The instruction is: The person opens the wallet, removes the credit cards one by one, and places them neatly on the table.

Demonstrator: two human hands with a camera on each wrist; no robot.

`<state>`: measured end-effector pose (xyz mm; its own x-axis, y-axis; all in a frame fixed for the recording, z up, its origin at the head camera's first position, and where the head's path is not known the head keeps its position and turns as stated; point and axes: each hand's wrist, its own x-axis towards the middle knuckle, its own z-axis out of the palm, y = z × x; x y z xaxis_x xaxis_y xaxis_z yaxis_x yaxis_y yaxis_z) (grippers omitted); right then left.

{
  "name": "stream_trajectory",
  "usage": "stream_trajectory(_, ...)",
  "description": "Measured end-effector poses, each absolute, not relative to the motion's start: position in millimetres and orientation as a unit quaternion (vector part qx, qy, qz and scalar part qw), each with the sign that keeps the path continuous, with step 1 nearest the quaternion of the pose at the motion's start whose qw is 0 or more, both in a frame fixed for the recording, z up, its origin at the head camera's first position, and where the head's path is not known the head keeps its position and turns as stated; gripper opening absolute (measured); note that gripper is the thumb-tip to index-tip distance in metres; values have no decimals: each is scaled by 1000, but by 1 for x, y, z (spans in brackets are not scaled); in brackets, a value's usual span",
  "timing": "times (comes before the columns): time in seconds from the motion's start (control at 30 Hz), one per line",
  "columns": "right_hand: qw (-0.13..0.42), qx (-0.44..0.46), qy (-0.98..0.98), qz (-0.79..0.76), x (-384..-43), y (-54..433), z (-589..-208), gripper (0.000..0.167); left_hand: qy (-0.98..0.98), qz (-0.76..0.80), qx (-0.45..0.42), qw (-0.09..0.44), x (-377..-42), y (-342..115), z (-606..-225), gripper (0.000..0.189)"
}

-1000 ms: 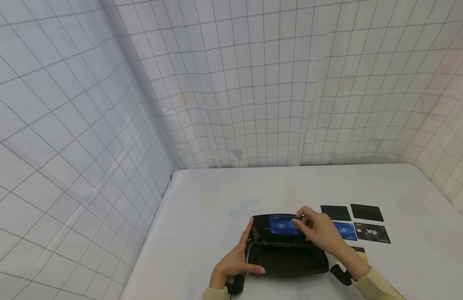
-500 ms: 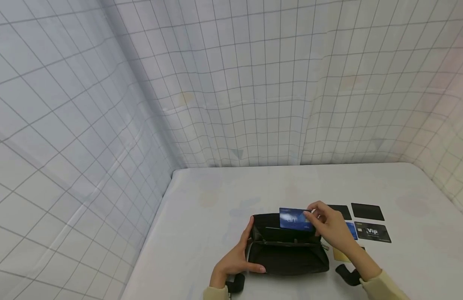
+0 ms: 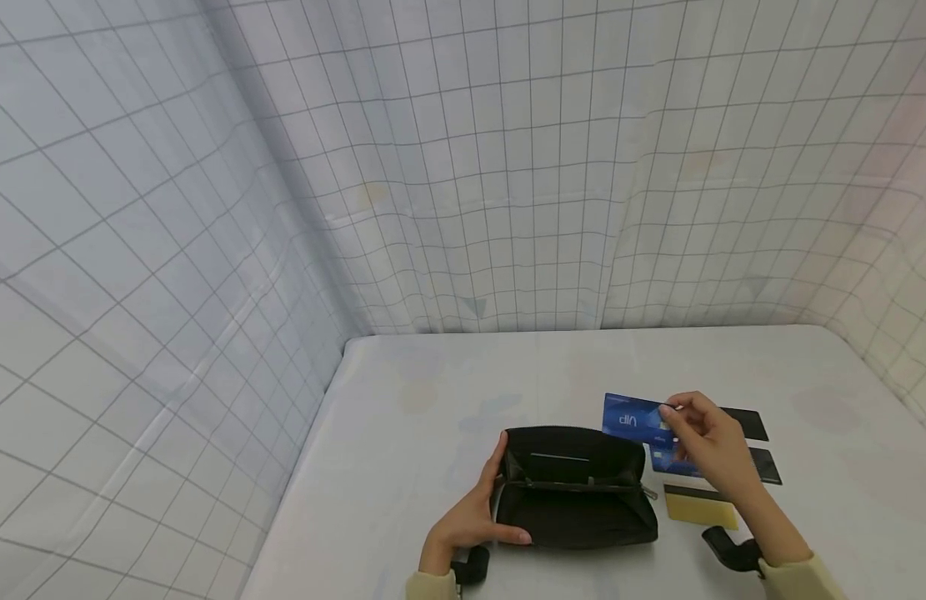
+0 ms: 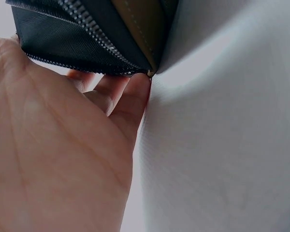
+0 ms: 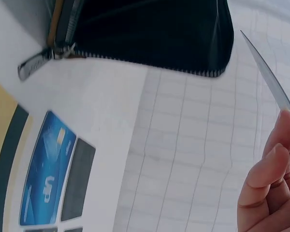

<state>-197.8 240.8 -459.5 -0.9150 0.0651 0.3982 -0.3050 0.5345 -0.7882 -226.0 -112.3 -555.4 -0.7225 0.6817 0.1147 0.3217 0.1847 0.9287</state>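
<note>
A black zip wallet lies spread apart on the white table. My left hand grips its left end, thumb along the near edge and fingers at the far side; the left wrist view shows the fingertips against the zipped edge of the wallet. My right hand pinches a blue VIP card by its right end, raised just beyond the wallet's far right corner. In the right wrist view that card appears nearly edge-on between thumb and fingers. Another blue card lies below it on the table, partly covered.
Right of the wallet lies a gold card with a dark stripe. Two dark cards, one far and one nearer, are partly behind my right hand. The wallet's zip pull sticks out. A grid-patterned curtain encloses the table.
My right hand has drawn the blue card out of the wallet and carried it right, past the far right corner. My left hand stays on the wallet.
</note>
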Motion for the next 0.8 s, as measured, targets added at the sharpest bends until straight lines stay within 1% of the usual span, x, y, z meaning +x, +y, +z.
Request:
stream_trajectory(0.17, 211, 29, -857, 470, -190, 260, -456, 18, 759, 539, 323, 171, -223, -112, -549, 124)
stream_trajectory(0.3, 222, -14, -863, 454, -184, 275, -456, 23, 754, 544, 323, 178, -217, -111, -532, 123)
stream_trajectory(0.4, 219, -40, -865, 449, -180, 287, -458, 25, 751, 545, 323, 186, -214, -111, -523, 121)
stream_trajectory(0.53, 202, -72, -870, 445, -174, 302, -462, 30, 750, 548, 322, 185, -217, -112, -532, 121)
stream_trajectory(0.63, 177, -93, -879, 432, -169, 315, -467, 36, 754, 543, 324, 177, -222, -112, -545, 122)
stream_trajectory(0.8, 129, -93, -896, 414, -161, 338, -479, 42, 754, 541, 332, 171, -226, -112, -556, 123)
